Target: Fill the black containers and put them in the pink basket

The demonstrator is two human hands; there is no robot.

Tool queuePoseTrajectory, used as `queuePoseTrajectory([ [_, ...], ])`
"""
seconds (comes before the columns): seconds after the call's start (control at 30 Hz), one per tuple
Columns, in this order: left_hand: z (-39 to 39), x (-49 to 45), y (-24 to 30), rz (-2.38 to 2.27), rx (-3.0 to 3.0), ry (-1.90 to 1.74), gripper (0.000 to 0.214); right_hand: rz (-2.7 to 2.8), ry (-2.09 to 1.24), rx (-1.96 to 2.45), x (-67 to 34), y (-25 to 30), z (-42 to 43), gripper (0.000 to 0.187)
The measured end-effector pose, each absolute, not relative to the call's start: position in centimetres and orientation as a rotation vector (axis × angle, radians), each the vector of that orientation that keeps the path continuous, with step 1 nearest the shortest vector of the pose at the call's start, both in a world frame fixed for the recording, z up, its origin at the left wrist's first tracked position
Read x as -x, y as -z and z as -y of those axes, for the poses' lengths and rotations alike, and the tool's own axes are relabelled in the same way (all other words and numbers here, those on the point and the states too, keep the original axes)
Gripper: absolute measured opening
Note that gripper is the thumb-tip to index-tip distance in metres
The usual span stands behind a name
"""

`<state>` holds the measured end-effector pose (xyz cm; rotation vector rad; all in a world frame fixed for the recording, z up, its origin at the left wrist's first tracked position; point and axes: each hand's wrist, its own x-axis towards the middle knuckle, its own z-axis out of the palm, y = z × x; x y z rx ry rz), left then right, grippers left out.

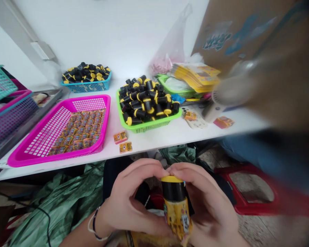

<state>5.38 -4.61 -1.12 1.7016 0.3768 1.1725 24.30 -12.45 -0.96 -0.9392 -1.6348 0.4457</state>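
Observation:
Between both hands, over my lap, stands a small black canister point(173, 191) with a yellow cap point(172, 178). A yellow printed wrapper point(177, 216) covers its lower part. My left hand point(126, 197) grips it from the left, fingertips at the cap and thumb low by the wrapper. Closed round the other side, my right hand point(208, 202) has its fingertips on the cap too; its lower fingers are partly hidden. On the table ahead are two small stacks of printed labels, an upper one point(120, 137) and a lower one point(125, 147).
A green basket point(149, 127) holds black canisters with yellow caps, as does a blue basket point(89, 86) behind. Wrapped pieces lie in rows inside a pink basket point(106, 113). At right are a blurred fan point(221, 92), yellow printed packs point(198, 77) and a red stool point(247, 169).

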Motion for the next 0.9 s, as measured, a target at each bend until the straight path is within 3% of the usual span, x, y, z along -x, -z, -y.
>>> queuePoseTrajectory([
  [0.17,4.1,-4.9,0.5,-0.435,-1.723,-1.098,0.069,1.749,-0.376,0.962,-24.6,0.0,12.0,0.066],
  [0.33,3.1,-4.9,-0.1,-0.356,-1.663,-1.002,0.079,1.933,-0.280,1.055,-24.9,-1.8,11.9,0.064],
  [0.5,3.4,-6.3,0.1,-0.240,-1.381,-1.098,0.037,1.849,-0.358,1.045,-24.7,-2.1,11.8,0.072],
  [0.63,3.9,-7.6,0.4,-0.213,-1.124,-1.066,0.021,1.610,-0.487,0.983,-24.2,-1.1,11.6,0.071],
  [0.9,4.9,-9.2,0.7,-0.260,-0.832,-0.971,0.029,1.574,-0.520,0.973,-23.7,-0.8,11.2,0.066],
])
